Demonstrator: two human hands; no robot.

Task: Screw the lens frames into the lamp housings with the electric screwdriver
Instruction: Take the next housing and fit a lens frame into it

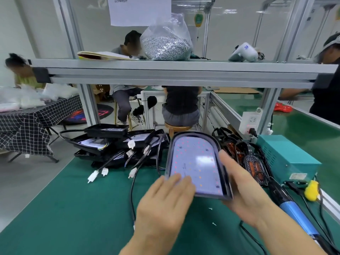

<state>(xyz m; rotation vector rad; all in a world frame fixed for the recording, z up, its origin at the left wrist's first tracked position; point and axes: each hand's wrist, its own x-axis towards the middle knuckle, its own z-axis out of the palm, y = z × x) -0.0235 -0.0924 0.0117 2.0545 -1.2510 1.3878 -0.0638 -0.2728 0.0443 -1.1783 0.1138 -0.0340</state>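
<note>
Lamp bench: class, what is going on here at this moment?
A person holds a lamp housing over the green bench. The left hand lies flat on its near end, and the right hand supports its right edge. The electric screwdriver lies unused on the right. More housings are piled behind.

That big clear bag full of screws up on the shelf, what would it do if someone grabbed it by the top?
The bag of screws would probably feel heavy for its size, being packed with metal. Its thin clear plastic looks floppy, so the load would likely sag and shift. The film might tear on sharp screw tips.
</note>
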